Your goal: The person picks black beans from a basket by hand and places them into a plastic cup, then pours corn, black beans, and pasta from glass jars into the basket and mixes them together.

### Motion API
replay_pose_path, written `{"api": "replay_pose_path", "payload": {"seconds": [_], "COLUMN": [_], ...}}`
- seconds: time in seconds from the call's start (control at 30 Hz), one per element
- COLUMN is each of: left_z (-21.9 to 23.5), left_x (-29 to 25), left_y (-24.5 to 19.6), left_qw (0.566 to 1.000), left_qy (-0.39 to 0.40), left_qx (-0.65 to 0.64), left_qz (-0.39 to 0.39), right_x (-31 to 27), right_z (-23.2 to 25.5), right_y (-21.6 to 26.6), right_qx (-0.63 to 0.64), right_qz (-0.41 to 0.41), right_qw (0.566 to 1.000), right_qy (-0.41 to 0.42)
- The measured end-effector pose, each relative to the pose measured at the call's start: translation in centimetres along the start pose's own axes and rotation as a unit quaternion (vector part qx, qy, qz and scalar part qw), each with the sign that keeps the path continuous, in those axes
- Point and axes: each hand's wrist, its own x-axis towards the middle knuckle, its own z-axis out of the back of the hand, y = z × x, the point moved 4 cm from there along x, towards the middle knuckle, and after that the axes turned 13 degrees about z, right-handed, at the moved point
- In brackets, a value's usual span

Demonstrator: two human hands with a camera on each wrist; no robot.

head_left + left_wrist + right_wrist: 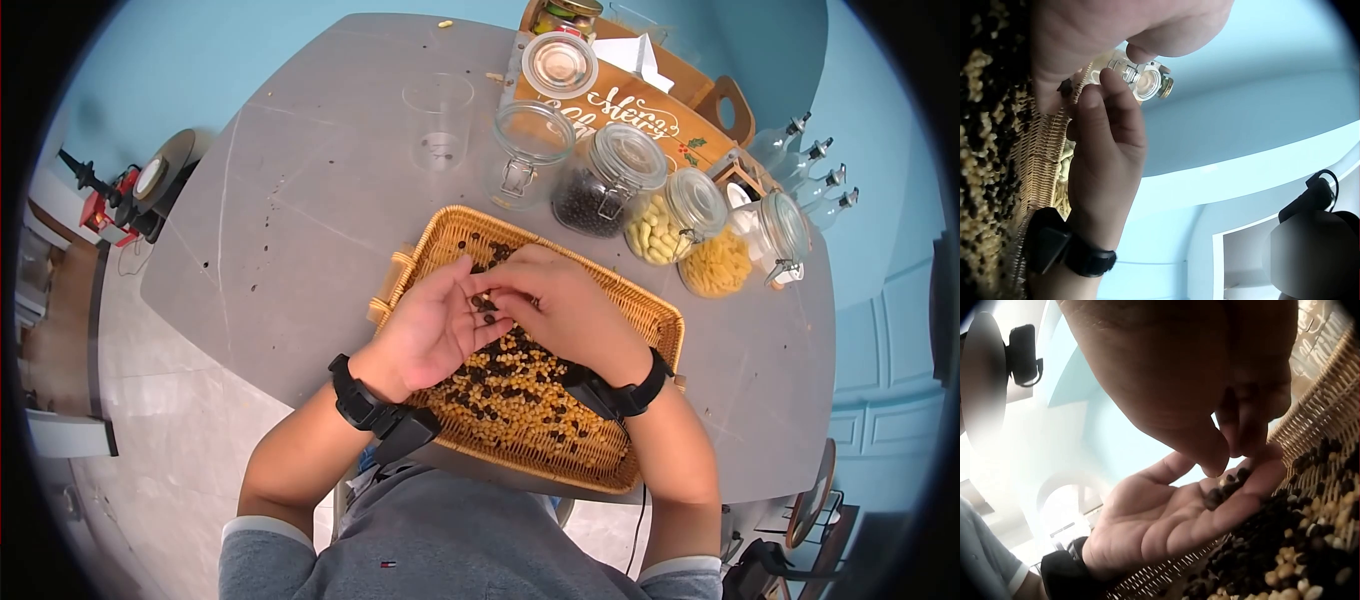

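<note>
My left hand (435,325) lies palm up over a wicker basket (450,222), carrying several dark beans (1227,489) on its slightly bent fingers. One pale kernel sits among these beans in the right wrist view. From above, my right hand (575,310) reaches over the left one, its thumb and fingers bent downward right at the beans. A gap shows between the right thumb (1215,464) and fingers, with nothing seen held there. Beneath both hands, yellow kernels mixed with dark beans (520,390) spread over the basket's bottom.
Behind the basket stand an open empty clip-top jar (535,160) and jars of dark beans (590,200), peanuts (658,232) and pasta (715,265). A clear cup (438,120) is at the back left. A wooden crate (640,110) and glass bottles (815,180) stand farther back.
</note>
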Motion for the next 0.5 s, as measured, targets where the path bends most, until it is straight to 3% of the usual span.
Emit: {"api": "replay_pose_path", "payload": {"seconds": [0.1,0.33,0.43,0.47,0.5], "left_z": [0.6,-0.6,-0.6,0.3,1.0], "left_x": [0.4,0.0,-0.3,-0.3,-0.3], "left_y": [0.1,-0.1,-0.3,-0.4,-0.5], "left_qw": [0.998,1.000,0.999,0.997,0.994], "left_qy": [0.055,0.012,-0.040,-0.056,-0.073], "left_qx": [-0.018,-0.008,-0.023,-0.036,-0.049], "left_qz": [-0.008,-0.009,-0.028,-0.045,-0.061], "right_x": [0.0,0.0,-0.5,-0.9,-1.5], "right_z": [-1.2,-1.0,1.4,2.2,2.6], "right_y": [-0.1,-0.2,0.0,-0.2,-0.7], "right_qx": [-0.034,-0.013,0.107,0.107,0.097], "right_qz": [0.027,0.014,-0.098,-0.097,-0.136], "right_qw": [0.999,1.000,0.986,0.986,0.986], "right_qy": [0.024,0.000,-0.088,-0.086,-0.026]}}
